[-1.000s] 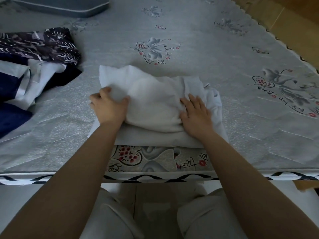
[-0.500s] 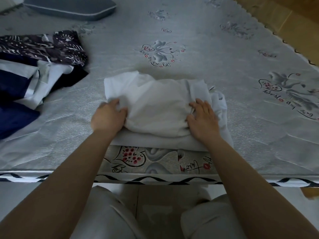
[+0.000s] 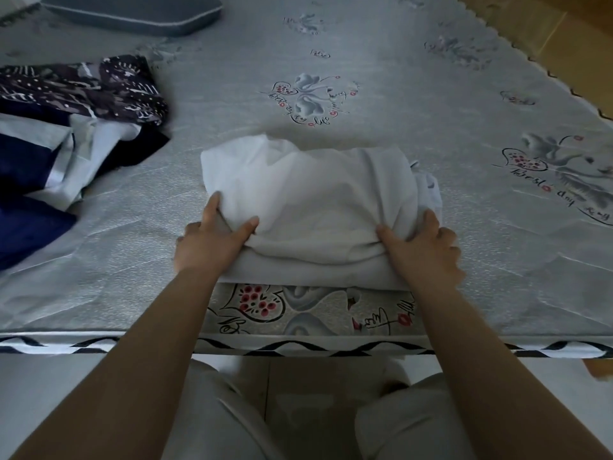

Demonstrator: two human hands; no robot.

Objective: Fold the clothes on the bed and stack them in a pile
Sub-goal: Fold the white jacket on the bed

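A white garment point(image 3: 315, 200), folded into a thick bundle, lies near the front edge of the bed point(image 3: 431, 260). My left hand point(image 3: 212, 240) grips its near left corner, thumb on top and fingers tucked under the fold. My right hand point(image 3: 424, 247) grips the near right corner the same way, with cloth bunched over the fingers. A heap of unfolded clothes lies at the left: a dark patterned piece point(image 3: 83, 91), a pale blue-and-navy one point(image 3: 59, 154) and a deep blue one point(image 3: 26, 227).
A grey pillow point(image 3: 132, 11) lies at the far left of the bed. The printed mattress cover stretches bare to the right and beyond the white bundle. A wooden floor or frame point(image 3: 564, 34) borders the bed's right side. My knees are below the bed's edge.
Both hands slid from resting on top of the white bundle to its near corners and took hold, thumbs over and fingers under. The bundle sits slightly more gathered.
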